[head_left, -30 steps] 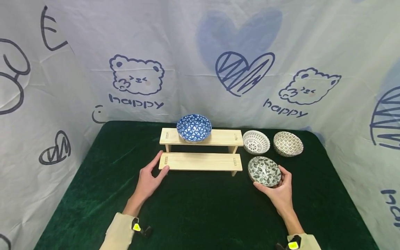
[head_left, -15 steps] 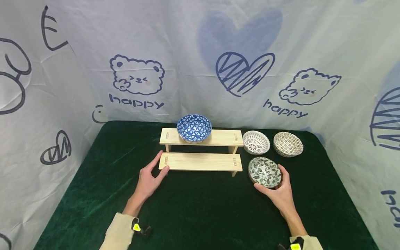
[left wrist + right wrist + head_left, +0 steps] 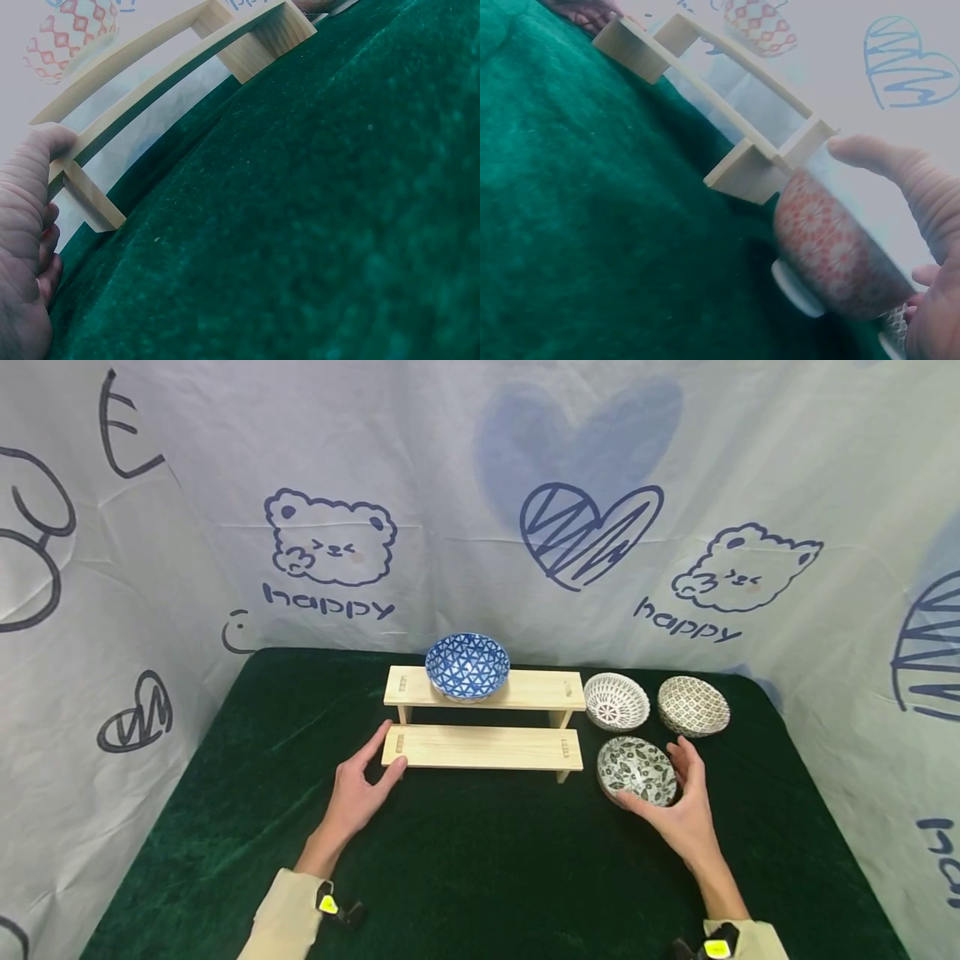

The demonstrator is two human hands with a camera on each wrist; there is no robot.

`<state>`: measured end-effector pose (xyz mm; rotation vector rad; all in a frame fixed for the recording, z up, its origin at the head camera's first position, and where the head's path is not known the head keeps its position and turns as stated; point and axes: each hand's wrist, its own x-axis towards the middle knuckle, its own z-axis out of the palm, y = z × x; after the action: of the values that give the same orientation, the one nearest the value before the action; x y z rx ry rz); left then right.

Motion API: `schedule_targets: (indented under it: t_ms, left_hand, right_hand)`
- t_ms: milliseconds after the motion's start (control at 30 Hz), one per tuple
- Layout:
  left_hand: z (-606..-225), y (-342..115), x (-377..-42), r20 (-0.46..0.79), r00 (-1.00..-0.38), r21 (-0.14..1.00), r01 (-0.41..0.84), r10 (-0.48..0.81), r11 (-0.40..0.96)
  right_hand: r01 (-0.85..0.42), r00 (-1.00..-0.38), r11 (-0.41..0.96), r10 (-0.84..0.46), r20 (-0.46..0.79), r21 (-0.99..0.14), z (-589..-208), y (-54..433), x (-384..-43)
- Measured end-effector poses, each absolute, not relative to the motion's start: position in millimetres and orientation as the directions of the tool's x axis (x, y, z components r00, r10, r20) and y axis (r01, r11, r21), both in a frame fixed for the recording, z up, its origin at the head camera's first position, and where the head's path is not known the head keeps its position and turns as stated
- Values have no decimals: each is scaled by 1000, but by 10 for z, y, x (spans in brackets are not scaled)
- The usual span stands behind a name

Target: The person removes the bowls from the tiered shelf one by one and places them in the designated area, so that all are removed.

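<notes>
1. Leaf-patterned bowl (image 3: 633, 768): set on the green cloth (image 3: 480, 868), just beside the right end of the wooden stand (image 3: 487, 750), level with the stand's lower board (image 3: 457, 743). Its mouth faces up; a narrow gap separates it from the stand. In the right wrist view, its outer wall shows a reddish flower pattern above a white foot.
2. Right hand (image 3: 684, 817): positioned at the bowl's side facing away from the stand. Its thumb extends over the near rim and, in the right wrist view, stands clear of the wall. The grip is loose and wide, with no visible clamping on the bowl; whether the fingertips touch the wall cannot be told.
3. Left hand (image 3: 356, 797): located at the left end of the stand. Its thumb lies at the front edge of the lower board and its index finger reaches the rear corner; the grip spans the board's width and holds the stand.
4. Blue bowl (image 3: 467, 668): seated on the stand's upper board (image 3: 540, 689), left of the middle.
5. White bowl (image 3: 617, 703): next to the right end of the upper board; contact with the stand cannot be told.
6. Tan-patterned bowl (image 3: 693, 707): farther right of the stand, past the white bowl.
7. Printed curtain (image 3: 450, 452): behind the stand, bearing hearts, bear faces and the word "happy".
</notes>
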<state>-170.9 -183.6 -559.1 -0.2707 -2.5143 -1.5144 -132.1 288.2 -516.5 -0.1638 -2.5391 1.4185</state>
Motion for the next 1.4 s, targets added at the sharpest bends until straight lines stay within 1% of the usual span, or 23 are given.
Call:
schedule_targets:
  t_ms: [200,433,667,800,1033,1167,1400]
  left_hand:
    - [-5582,-1838,-1709,264,-963,848,259,55,463]
    - [-5579,-1840,-1714,266,-962,847,261,56,464]
    - [-5586,-1840,-1723,257,-965,849,253,56,464]
    - [-5586,-1845,-1726,259,-964,848,255,57,464]
    - [-5590,-1851,-1724,267,-962,845,262,58,466]
    - [-5595,-1849,-1723,268,-962,843,263,58,468]
    - [-5609,-1847,-1716,264,-963,847,260,58,464]
  right_hand:
    - [-103,-957,531,178,230,-841,-5043,2880,-1354]
    - [-173,-959,524,103,263,-834,-4929,2761,-1415]
    - [-271,-952,439,10,306,-857,-4855,2508,-1524]
    - [-306,-948,385,-41,315,-871,-4814,2313,-1605]
    - [-393,-920,311,-144,365,-865,-4741,2000,-1778]
    - [-412,-909,273,-187,372,-869,-4673,1854,-1896]
    - [-394,-907,272,-269,324,-878,-4551,1579,-2074]
